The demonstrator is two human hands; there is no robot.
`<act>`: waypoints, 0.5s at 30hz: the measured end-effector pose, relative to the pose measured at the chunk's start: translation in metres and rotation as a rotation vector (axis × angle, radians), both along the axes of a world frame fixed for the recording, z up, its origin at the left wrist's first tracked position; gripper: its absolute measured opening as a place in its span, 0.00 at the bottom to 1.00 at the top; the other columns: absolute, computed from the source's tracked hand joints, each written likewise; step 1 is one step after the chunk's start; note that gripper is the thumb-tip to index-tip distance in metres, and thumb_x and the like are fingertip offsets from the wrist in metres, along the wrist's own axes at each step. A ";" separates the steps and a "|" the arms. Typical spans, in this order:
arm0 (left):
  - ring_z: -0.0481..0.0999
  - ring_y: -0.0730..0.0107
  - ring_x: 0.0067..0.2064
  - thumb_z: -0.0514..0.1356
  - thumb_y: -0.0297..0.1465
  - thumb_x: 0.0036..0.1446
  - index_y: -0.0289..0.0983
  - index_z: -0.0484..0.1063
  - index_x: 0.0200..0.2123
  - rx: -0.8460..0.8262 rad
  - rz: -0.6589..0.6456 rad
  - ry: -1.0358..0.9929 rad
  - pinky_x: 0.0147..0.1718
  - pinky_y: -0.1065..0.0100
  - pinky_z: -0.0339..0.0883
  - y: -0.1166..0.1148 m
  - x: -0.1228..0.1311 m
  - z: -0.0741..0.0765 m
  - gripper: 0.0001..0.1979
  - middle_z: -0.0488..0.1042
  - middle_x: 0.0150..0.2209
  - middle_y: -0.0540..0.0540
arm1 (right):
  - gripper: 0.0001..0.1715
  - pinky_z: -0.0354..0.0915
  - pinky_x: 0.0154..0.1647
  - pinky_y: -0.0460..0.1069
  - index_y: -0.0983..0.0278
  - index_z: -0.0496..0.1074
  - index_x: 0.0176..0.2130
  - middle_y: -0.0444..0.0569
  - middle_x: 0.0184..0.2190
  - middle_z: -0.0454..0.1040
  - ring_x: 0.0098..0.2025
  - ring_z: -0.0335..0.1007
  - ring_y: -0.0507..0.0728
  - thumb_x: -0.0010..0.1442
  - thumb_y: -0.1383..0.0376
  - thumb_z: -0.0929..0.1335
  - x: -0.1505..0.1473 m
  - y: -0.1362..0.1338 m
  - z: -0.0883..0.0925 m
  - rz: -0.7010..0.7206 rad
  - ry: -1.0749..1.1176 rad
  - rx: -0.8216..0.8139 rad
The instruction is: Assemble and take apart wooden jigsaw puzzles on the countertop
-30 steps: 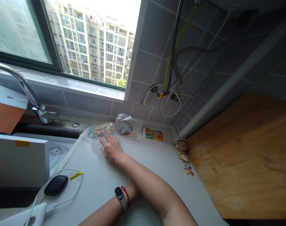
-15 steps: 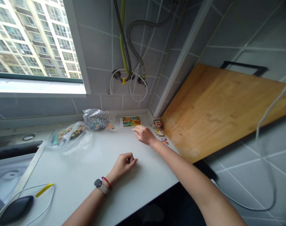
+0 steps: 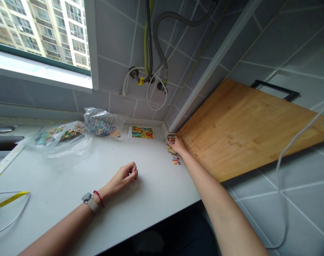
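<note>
Daylight pours in through the window [image 3: 39, 35] at upper left, and the sill [image 3: 36, 73] burns out nearly white! Across the surface [image 3: 151, 185] the light falls soft and even, with only a faint shadow beside the left hand [image 3: 121, 177]. Glints flare on the plastic bag [image 3: 103, 122]. The wide lens bends the wall tiles [image 3: 292, 42] toward the edges, and the small pieces [image 3: 175, 160] by the right hand [image 3: 178, 145] go soft, too blurred to read.

The left hand [image 3: 123, 176] curls into a loose fist, knuckles up, at the end of the angled left forearm [image 3: 65, 222]. The right arm [image 3: 212, 185] extends well forward, and the right hand [image 3: 176, 145] reaches out ahead with its fingers bent downward.
</note>
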State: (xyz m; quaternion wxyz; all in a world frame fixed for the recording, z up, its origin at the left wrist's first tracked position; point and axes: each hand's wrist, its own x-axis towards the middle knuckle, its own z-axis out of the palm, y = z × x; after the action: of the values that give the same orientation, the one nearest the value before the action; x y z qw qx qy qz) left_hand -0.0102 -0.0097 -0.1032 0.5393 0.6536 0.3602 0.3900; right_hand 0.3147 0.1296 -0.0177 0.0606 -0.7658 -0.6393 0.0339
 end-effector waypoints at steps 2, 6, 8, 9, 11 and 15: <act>0.66 0.71 0.27 0.55 0.43 0.68 0.42 0.57 0.30 -0.060 0.009 -0.069 0.29 0.69 0.62 0.000 0.000 0.000 0.16 0.70 0.25 0.53 | 0.37 0.68 0.59 0.54 0.65 0.69 0.64 0.64 0.61 0.75 0.63 0.72 0.66 0.64 0.48 0.72 -0.009 0.008 0.002 -0.040 -0.018 -0.004; 0.64 0.71 0.25 0.53 0.51 0.69 0.43 0.56 0.30 -0.094 0.013 -0.115 0.29 0.68 0.61 0.000 -0.002 0.005 0.22 0.68 0.24 0.54 | 0.35 0.69 0.58 0.55 0.64 0.71 0.62 0.64 0.59 0.76 0.63 0.73 0.67 0.64 0.47 0.71 -0.023 0.019 0.007 -0.128 -0.058 0.001; 0.64 0.71 0.26 0.53 0.52 0.69 0.42 0.58 0.29 -0.073 0.014 -0.066 0.30 0.68 0.61 0.000 -0.003 0.008 0.23 0.68 0.24 0.53 | 0.35 0.71 0.56 0.55 0.64 0.73 0.60 0.64 0.58 0.78 0.61 0.75 0.68 0.63 0.46 0.72 -0.027 0.023 0.008 -0.163 -0.069 -0.030; 0.64 0.71 0.26 0.53 0.52 0.69 0.41 0.59 0.28 -0.063 0.017 -0.034 0.31 0.68 0.61 0.000 -0.003 0.008 0.24 0.68 0.24 0.52 | 0.35 0.72 0.54 0.55 0.65 0.74 0.59 0.64 0.57 0.79 0.59 0.77 0.68 0.61 0.46 0.72 -0.028 0.024 0.009 -0.177 -0.072 -0.052; 0.64 0.71 0.27 0.54 0.53 0.69 0.40 0.62 0.26 -0.050 0.027 0.024 0.32 0.67 0.60 0.000 -0.004 0.008 0.26 0.68 0.24 0.52 | 0.34 0.73 0.52 0.55 0.65 0.76 0.57 0.64 0.55 0.80 0.57 0.79 0.68 0.60 0.47 0.74 -0.028 0.028 0.010 -0.196 -0.075 -0.091; 0.63 0.70 0.27 0.55 0.54 0.67 0.40 0.63 0.25 -0.059 0.056 0.072 0.31 0.67 0.59 0.001 -0.005 0.005 0.27 0.67 0.23 0.52 | 0.29 0.73 0.50 0.52 0.64 0.80 0.53 0.63 0.54 0.81 0.56 0.80 0.67 0.59 0.50 0.75 -0.028 0.033 0.014 -0.202 -0.077 -0.138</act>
State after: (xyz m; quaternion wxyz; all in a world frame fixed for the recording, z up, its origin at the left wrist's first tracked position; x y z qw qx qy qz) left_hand -0.0153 -0.0084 -0.0985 0.5340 0.6405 0.4091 0.3705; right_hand 0.2867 0.1630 -0.0039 -0.0140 -0.8294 -0.5569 0.0421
